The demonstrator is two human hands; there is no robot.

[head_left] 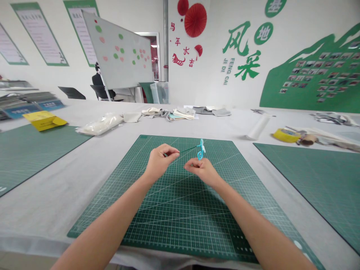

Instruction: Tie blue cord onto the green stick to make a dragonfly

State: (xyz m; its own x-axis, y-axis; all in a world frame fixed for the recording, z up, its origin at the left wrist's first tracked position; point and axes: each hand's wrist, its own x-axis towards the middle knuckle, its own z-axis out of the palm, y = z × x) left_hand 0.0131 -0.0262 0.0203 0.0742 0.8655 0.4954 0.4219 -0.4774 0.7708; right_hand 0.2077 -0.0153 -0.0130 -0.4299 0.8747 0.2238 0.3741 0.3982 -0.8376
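Between its thumb and fingertips my left hand [163, 159] pinches the end of a thin dark green stem [189, 149]. The stem points right and slightly up, held above the cutting mat. A light blue curled flower [201, 148] with a spiral loop and a whitish edge sits at its far end. Just below the flower is my right hand [201, 170], its thumb and fingers closed together and their tips pointing left. Whether anything is between those fingertips I cannot make out. The green gridded cutting mat [174, 217] lies beneath both hands.
More cutting mats lie to the left [42, 150] and right [315, 180]. Behind stand a plastic-wrapped bundle [102, 124], a yellow packet [45, 120] and fabric scraps [184, 113]. A yellow tape roll [286, 135] and a white roll [258, 127] are at the right.
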